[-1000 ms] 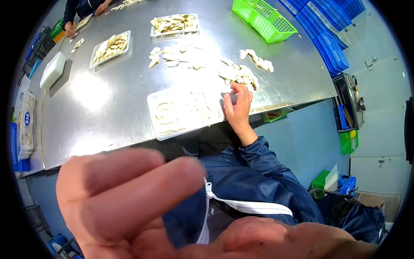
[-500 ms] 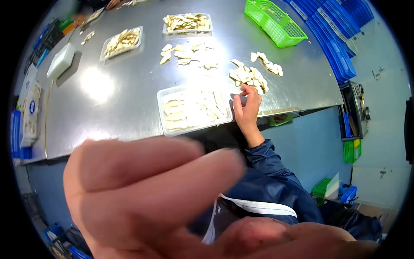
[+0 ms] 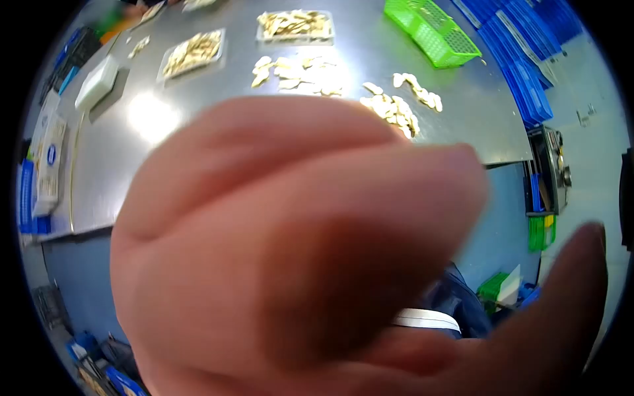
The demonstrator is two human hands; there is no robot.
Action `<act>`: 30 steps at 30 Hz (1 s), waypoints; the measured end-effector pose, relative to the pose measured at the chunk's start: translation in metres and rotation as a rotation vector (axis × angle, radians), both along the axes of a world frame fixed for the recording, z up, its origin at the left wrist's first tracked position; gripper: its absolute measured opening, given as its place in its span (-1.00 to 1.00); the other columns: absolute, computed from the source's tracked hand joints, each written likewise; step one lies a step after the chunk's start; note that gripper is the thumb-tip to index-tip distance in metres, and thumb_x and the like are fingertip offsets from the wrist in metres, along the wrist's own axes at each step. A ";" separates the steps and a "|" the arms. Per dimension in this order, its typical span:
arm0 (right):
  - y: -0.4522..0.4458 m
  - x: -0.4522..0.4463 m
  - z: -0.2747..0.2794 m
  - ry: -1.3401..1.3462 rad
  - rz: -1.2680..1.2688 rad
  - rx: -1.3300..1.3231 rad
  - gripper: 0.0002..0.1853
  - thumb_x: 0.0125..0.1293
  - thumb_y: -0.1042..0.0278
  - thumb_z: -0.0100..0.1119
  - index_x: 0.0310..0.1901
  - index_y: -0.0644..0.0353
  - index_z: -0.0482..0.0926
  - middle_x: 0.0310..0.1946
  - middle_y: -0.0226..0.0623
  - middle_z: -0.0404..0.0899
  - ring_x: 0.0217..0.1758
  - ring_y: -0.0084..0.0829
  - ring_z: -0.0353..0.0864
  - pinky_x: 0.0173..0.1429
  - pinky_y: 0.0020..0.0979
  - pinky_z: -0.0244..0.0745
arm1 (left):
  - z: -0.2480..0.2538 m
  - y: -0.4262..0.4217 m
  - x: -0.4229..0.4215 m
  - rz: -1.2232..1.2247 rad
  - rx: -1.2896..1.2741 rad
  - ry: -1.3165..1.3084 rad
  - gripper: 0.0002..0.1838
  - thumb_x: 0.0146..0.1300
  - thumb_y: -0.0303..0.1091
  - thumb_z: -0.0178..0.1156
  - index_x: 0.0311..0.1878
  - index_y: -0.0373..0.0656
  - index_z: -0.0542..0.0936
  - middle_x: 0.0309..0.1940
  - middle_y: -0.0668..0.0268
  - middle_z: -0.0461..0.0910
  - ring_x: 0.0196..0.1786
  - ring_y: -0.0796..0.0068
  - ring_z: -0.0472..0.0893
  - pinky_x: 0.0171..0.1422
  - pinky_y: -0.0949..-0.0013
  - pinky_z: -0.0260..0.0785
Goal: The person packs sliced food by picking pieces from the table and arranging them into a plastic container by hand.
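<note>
Left of the green basket (image 3: 456, 49), 2+ trays (image 3: 297, 41) hold heaped slices (image 3: 297, 25), loose slices (image 3: 394, 112) on its near side lie untrayed, L hand (image 3: 290, 244) w/ fingers (image 3: 409, 185) curled together, can't tell if pinching, R hand hidden.

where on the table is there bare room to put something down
The table is bare at left, between the white container and near edge, and at right, between the green basket, slices and right edge. The upper middle is crowded with slices and filled trays. The left hand hides the near middle.
</note>
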State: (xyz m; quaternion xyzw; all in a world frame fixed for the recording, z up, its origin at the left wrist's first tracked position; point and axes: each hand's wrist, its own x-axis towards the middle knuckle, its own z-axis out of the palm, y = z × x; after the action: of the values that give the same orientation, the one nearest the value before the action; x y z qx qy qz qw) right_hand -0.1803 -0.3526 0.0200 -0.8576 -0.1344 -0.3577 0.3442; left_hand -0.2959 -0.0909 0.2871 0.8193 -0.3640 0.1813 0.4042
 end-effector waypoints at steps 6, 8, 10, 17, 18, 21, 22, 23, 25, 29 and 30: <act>-0.003 0.001 -0.001 0.015 0.013 0.023 -0.58 0.21 0.50 0.29 0.12 0.20 0.50 -0.06 -0.22 0.57 -0.17 -0.29 0.56 0.10 -0.20 0.29 | -0.011 0.048 -0.018 -0.458 -0.534 0.324 -0.22 0.44 -0.11 0.27 0.63 -0.01 0.18 0.23 0.25 0.67 0.37 0.26 0.56 0.26 0.21 0.50; -0.002 -0.001 0.001 0.025 0.025 0.025 -0.57 0.20 0.51 0.29 0.13 0.19 0.51 -0.06 -0.23 0.57 -0.17 -0.30 0.56 0.10 -0.22 0.29 | -0.010 0.050 -0.024 -0.448 -0.545 0.366 -0.17 0.41 -0.06 0.31 0.64 0.00 0.16 0.18 0.28 0.70 0.32 0.27 0.61 0.25 0.19 0.50; -0.003 -0.001 -0.001 0.037 0.023 0.026 -0.58 0.21 0.50 0.29 0.13 0.20 0.51 -0.05 -0.23 0.57 -0.16 -0.32 0.54 0.12 -0.25 0.29 | -0.007 0.048 -0.025 -0.494 -0.546 0.396 -0.15 0.39 -0.04 0.32 0.63 -0.01 0.17 0.14 0.28 0.72 0.29 0.28 0.62 0.27 0.19 0.49; -0.001 0.001 -0.003 0.006 0.018 0.015 -0.54 0.17 0.52 0.32 0.14 0.18 0.50 -0.03 -0.26 0.58 -0.16 -0.33 0.56 0.11 -0.22 0.29 | 0.000 -0.023 -0.054 -0.288 -0.720 0.376 -0.54 0.49 -0.24 0.15 0.42 0.06 0.45 0.02 0.08 0.67 0.07 0.09 0.65 0.05 0.25 0.54; 0.000 0.000 -0.003 0.006 0.020 0.015 -0.53 0.17 0.52 0.32 0.14 0.18 0.50 -0.03 -0.26 0.58 -0.16 -0.33 0.56 0.10 -0.22 0.29 | -0.002 -0.016 -0.046 -0.300 -0.581 0.324 -0.55 0.49 -0.24 0.15 0.41 0.05 0.45 0.02 0.08 0.67 0.07 0.10 0.65 0.06 0.25 0.54; -0.003 0.000 -0.003 0.011 0.007 0.013 -0.56 0.20 0.51 0.30 0.13 0.20 0.51 -0.05 -0.25 0.57 -0.16 -0.32 0.54 0.11 -0.24 0.29 | 0.000 -0.014 -0.017 -0.279 -0.218 0.155 -0.57 0.48 -0.24 0.17 0.37 0.03 0.45 0.01 0.08 0.66 0.06 0.12 0.65 0.07 0.24 0.53; -0.002 0.000 -0.003 0.020 0.012 0.014 -0.58 0.21 0.50 0.29 0.13 0.21 0.51 -0.06 -0.25 0.57 -0.15 -0.32 0.54 0.11 -0.25 0.30 | 0.000 -0.016 -0.009 -0.265 -0.161 0.136 -0.57 0.47 -0.24 0.18 0.36 0.03 0.45 0.00 0.07 0.66 0.06 0.12 0.65 0.08 0.24 0.53; -0.002 0.000 -0.003 0.029 0.022 0.013 -0.58 0.21 0.50 0.29 0.13 0.21 0.52 -0.06 -0.25 0.57 -0.15 -0.32 0.54 0.11 -0.25 0.30 | -0.001 -0.020 -0.004 -0.254 -0.131 0.130 -0.58 0.47 -0.24 0.18 0.35 0.02 0.45 0.00 0.07 0.66 0.06 0.13 0.65 0.08 0.24 0.53; -0.002 -0.001 -0.002 0.034 0.013 0.029 -0.58 0.21 0.50 0.29 0.12 0.21 0.52 -0.06 -0.24 0.57 -0.15 -0.32 0.54 0.11 -0.25 0.30 | -0.002 -0.020 0.002 -0.248 -0.095 0.115 -0.59 0.46 -0.24 0.19 0.32 0.01 0.45 0.00 0.07 0.66 0.05 0.14 0.65 0.09 0.24 0.53; -0.003 0.000 -0.001 -0.001 0.014 0.022 -0.58 0.19 0.52 0.30 0.11 0.21 0.52 -0.06 -0.26 0.57 -0.18 -0.33 0.54 0.10 -0.26 0.30 | -0.003 -0.016 0.000 -0.252 -0.069 0.101 -0.61 0.45 -0.25 0.21 0.27 -0.02 0.45 -0.02 0.06 0.65 0.04 0.17 0.65 0.11 0.24 0.52; -0.002 -0.001 -0.002 0.006 0.012 0.023 -0.57 0.18 0.52 0.30 0.12 0.20 0.52 -0.06 -0.26 0.57 -0.17 -0.32 0.55 0.10 -0.25 0.30 | -0.003 -0.016 0.000 -0.251 -0.059 0.103 -0.62 0.44 -0.25 0.22 0.26 -0.03 0.45 -0.02 0.06 0.65 0.04 0.17 0.65 0.11 0.24 0.52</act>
State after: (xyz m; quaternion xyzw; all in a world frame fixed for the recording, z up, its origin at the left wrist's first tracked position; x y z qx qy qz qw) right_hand -0.1810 -0.3544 0.0175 -0.8538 -0.1343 -0.3546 0.3568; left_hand -0.2963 -0.1066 0.2842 0.7633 -0.4369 0.0978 0.4657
